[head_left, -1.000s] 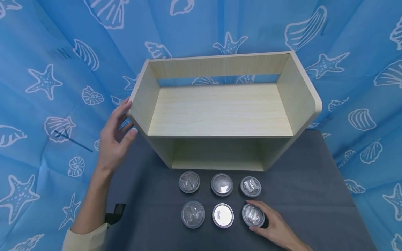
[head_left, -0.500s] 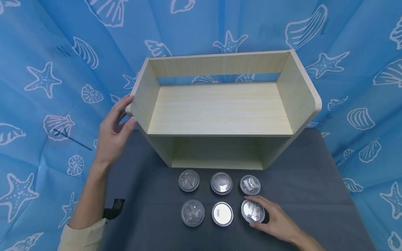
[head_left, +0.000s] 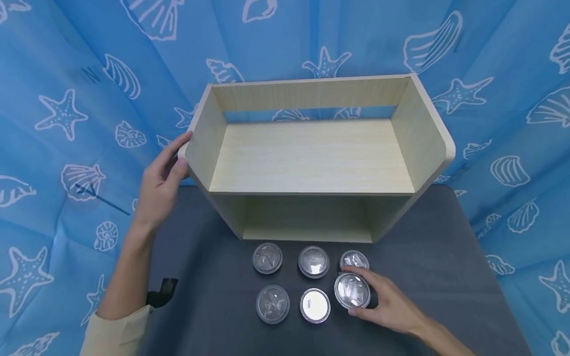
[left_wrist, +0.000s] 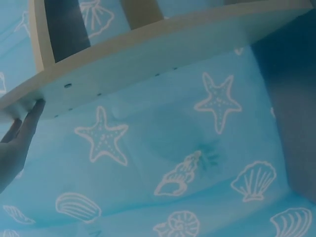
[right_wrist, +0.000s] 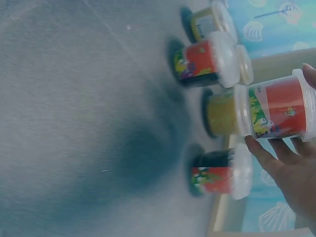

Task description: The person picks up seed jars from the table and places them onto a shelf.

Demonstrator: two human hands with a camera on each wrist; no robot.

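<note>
A round plastic tub (head_left: 352, 290) with a clear lid is held by its sides between the thumb and fingers of my right hand (head_left: 394, 305). In the right wrist view this tub (right_wrist: 279, 108) shows a red and green picture label and stands clear of the table, higher than its neighbours. In the head view it partly covers the back right tub (head_left: 355, 258). My left hand (head_left: 158, 190) touches the left side panel of a two-tier wooden shelf (head_left: 311, 155). Its fingers (left_wrist: 33, 114) lie straight against the panel's outer face in the left wrist view.
More lidded tubs sit in front of the shelf: back left (head_left: 267, 258), back middle (head_left: 313, 262), front left (head_left: 273, 304) and front middle (head_left: 315, 306). A dark grey cloth (head_left: 445, 277) covers the table. A blue seashell curtain (head_left: 503, 148) hangs behind and beside it.
My right hand has lifted the front right tub and moved it slightly left and toward the shelf. My left hand has slid a little closer onto the shelf's side edge.
</note>
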